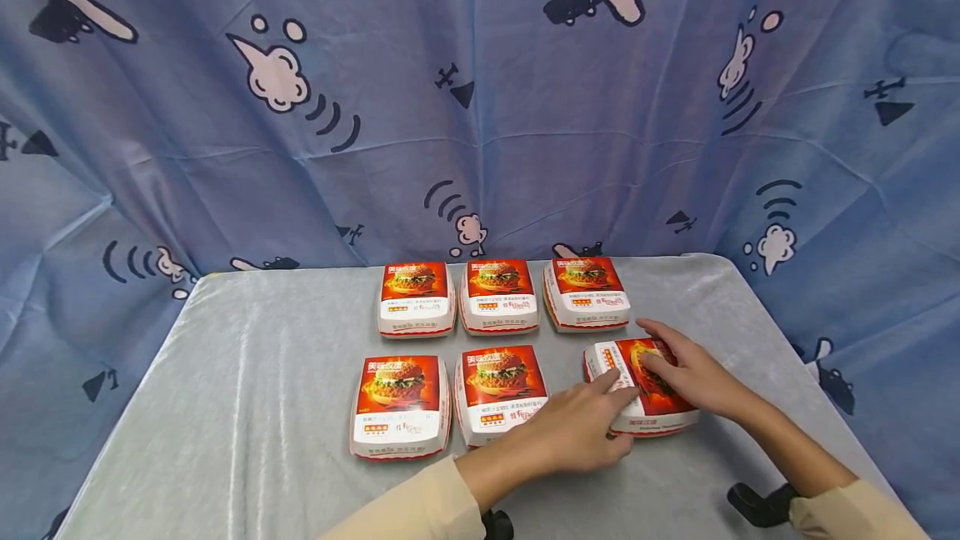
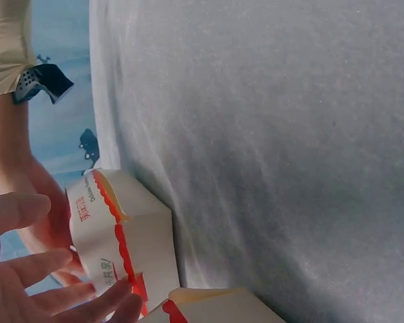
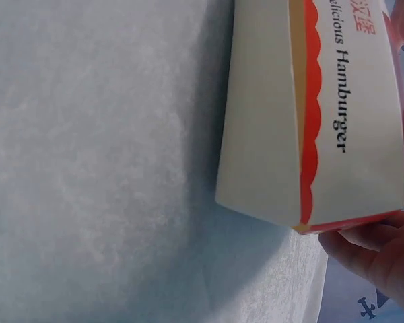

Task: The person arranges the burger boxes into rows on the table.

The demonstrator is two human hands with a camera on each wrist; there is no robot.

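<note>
A hamburger box (image 1: 630,373), white with a red burger picture on top, sits turned sideways at the front right. My right hand (image 1: 693,369) grips its right part, thumb over the lid and fingers by the far edge. In the right wrist view, fingers (image 3: 374,252) wrap a corner of the hamburger box (image 3: 350,114). My left hand (image 1: 581,432) touches the box's left side with loosely extended fingers. The left wrist view shows those fingers (image 2: 50,262) in front of the box (image 2: 131,235). To the left of it stands another hamburger box (image 1: 498,390), partly hidden behind the left hand.
Three matching boxes form the back row: a left box (image 1: 415,298), a middle box (image 1: 498,294) and a right box (image 1: 587,294). A further box (image 1: 401,407) stands front left. All rest on a grey cloth-covered table (image 1: 262,407), with a blue patterned curtain (image 1: 420,140) behind.
</note>
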